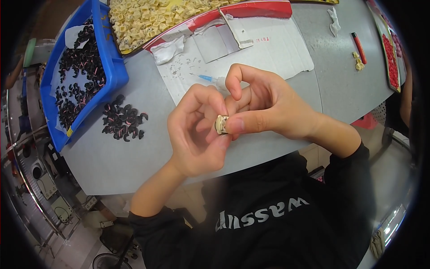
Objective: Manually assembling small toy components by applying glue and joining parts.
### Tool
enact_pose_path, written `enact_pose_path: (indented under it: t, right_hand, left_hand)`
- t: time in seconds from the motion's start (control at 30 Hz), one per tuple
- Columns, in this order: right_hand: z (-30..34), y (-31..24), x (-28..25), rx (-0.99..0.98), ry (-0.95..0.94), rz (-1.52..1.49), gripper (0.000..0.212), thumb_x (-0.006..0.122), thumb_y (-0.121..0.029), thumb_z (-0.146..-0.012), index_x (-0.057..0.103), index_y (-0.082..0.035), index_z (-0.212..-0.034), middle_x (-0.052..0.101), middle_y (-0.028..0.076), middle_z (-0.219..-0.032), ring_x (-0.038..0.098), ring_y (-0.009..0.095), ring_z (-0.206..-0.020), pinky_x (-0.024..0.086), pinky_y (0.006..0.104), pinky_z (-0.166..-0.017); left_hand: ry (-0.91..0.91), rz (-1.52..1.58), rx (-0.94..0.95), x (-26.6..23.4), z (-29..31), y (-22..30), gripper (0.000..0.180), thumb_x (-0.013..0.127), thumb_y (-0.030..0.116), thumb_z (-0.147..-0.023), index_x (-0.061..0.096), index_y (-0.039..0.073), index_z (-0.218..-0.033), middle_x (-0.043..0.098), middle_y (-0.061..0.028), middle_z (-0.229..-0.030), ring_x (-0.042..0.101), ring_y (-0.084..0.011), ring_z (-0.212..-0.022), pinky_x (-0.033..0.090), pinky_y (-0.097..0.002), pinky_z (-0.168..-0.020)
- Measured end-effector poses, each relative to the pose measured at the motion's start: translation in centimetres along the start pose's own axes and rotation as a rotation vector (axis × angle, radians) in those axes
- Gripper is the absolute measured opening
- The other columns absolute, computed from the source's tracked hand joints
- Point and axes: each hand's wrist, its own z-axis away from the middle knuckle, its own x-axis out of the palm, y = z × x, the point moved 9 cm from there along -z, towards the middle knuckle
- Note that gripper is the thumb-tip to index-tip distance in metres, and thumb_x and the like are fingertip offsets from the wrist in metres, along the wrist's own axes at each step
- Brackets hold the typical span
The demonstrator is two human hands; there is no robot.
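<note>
Between the fingertips of both hands sits a small cream-coloured figurine head (221,125) with dark markings. My left hand (193,130) pinches it from the left, fingers curled. My right hand (262,107) presses its thumb against the piece from the right; its index finger is bent above. Just beyond the hands, a syringe with a blue needle hub (207,78) lies on a white cardboard sheet (286,58), partly hidden by my fingers. Left of my left hand, a loose pile of small black curved pieces (122,117), some with pink, rests on the grey table (148,157).
A blue bin (117,74) of similar black pieces stands at the left. Behind is a red-edged tray (268,10) full of small cream pieces. Crumpled tissue (169,49) lies on the cardboard. A red marker (358,47) and a tray of red pieces (390,62) are at the right.
</note>
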Motion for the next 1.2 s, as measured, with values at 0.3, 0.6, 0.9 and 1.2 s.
enact_pose_path:
  t: [0.3,0.6,0.9,1.2]
  right_hand:
    - [-0.1,0.2,0.3,0.019,-0.014,0.025,0.032,0.061,0.005,-0.075,0.035,-0.006,-0.090,0.062,0.011,-0.082,0.060,0.011,-0.075,0.047,0.0212,-0.068]
    - [0.1,0.1,1.0,0.008,-0.098,0.009,0.036,0.061,0.007,-0.074,0.035,-0.006,-0.095,0.062,0.012,-0.085,0.060,0.015,-0.082,0.047,0.0257,-0.073]
    - [0.9,-1.1,2.1,-0.088,-0.225,0.175,0.046,0.070,0.005,-0.065,0.034,-0.005,-0.093,0.061,0.010,-0.081,0.060,0.017,-0.079,0.045,0.0275,-0.074]
    - [1.0,-1.2,2.3,-0.114,-0.255,0.232,0.046,0.072,0.004,-0.063,0.036,-0.005,-0.091,0.062,0.009,-0.078,0.060,0.015,-0.074,0.045,0.0269,-0.075]
  left_hand:
    - [0.015,-0.113,0.079,-0.1,0.3,0.5,0.026,0.050,-0.006,-0.062,0.042,0.003,-0.085,0.042,0.0010,-0.067,0.035,-0.0015,-0.058,0.030,-0.0164,-0.056]
    - [-0.045,-0.353,0.237,0.8,0.3,2.4,0.031,0.055,-0.005,-0.058,0.044,0.004,-0.085,0.038,0.0036,-0.064,0.032,-0.0012,-0.058,0.026,-0.0164,-0.056]
    - [-0.141,-0.238,0.406,1.9,0.9,3.2,0.033,0.062,-0.006,-0.054,0.055,0.005,-0.085,0.051,0.0017,-0.059,0.041,-0.0071,-0.057,0.028,-0.0201,-0.054]
    - [-0.225,-0.438,0.505,2.6,1.4,3.5,0.037,0.064,-0.004,-0.051,0.056,0.008,-0.085,0.054,0.0046,-0.056,0.047,-0.0101,-0.051,0.032,-0.0232,-0.056]
